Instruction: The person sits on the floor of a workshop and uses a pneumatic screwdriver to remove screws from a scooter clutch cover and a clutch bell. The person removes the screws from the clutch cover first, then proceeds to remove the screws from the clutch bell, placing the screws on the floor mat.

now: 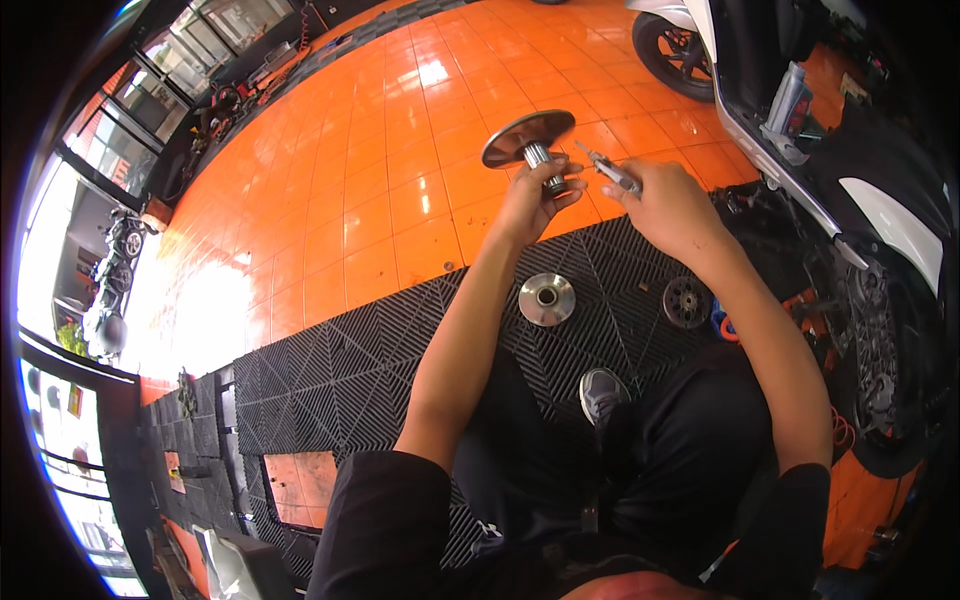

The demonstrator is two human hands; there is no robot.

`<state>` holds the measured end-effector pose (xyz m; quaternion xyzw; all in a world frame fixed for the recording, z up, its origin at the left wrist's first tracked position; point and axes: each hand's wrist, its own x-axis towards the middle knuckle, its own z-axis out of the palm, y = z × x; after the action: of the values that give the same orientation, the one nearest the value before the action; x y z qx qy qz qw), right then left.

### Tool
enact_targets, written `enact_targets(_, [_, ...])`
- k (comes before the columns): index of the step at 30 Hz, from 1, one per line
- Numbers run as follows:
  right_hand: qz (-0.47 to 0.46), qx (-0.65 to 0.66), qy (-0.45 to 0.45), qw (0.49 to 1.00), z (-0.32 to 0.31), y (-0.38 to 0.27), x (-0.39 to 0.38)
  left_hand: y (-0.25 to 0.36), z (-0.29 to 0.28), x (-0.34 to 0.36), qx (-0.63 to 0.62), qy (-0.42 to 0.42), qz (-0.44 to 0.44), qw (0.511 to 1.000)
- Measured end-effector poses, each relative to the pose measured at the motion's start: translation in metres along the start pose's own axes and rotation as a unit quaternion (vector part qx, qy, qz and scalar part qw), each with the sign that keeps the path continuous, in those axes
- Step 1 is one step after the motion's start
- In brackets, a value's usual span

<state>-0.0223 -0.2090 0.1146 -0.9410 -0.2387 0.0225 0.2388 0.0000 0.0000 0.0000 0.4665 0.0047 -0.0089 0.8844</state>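
My left hand (540,198) is wrapped round the ribbed shaft of a metal pulley half (528,138), whose wide shiny disc tilts upward at the far end. Just to the right, my right hand (665,200) is closed on a small grey hand tool with a thin pointed tip (617,175); its exact kind I cannot make out. The tip points at the shaft, and I cannot tell whether they touch. Below my hands, a second shiny metal disc with a centre hole (547,299) lies on the black mat. Farther right on that mat is a dark round slotted part (687,301).
A white and black scooter (800,160) stands close on my right, its mechanical parts exposed. A bottle (787,98) rests on it. The ribbed black mat (340,370) meets glossy orange floor tiles (350,180). My shoe (603,394) is on the mat. Another motorbike (115,270) stands far left.
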Motion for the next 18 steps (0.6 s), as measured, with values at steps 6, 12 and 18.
enact_targets(6, [0.0, 0.065, -0.048, 0.997, -0.012, -0.003, 0.006, 0.022, 0.001, 0.012, -0.021, 0.012, 0.031, 0.999])
enact_targets(12, [-0.035, 0.082, -0.105, 0.991, -0.008, 0.0, -0.005, 0.005, -0.005, 0.005, -0.146, 0.018, -0.003, 0.989])
enact_targets(18, [-0.042, 0.05, -0.042, 0.997, 0.005, 0.003, -0.006, 0.006, 0.002, -0.002, -0.117, 0.068, 0.022, 0.991])
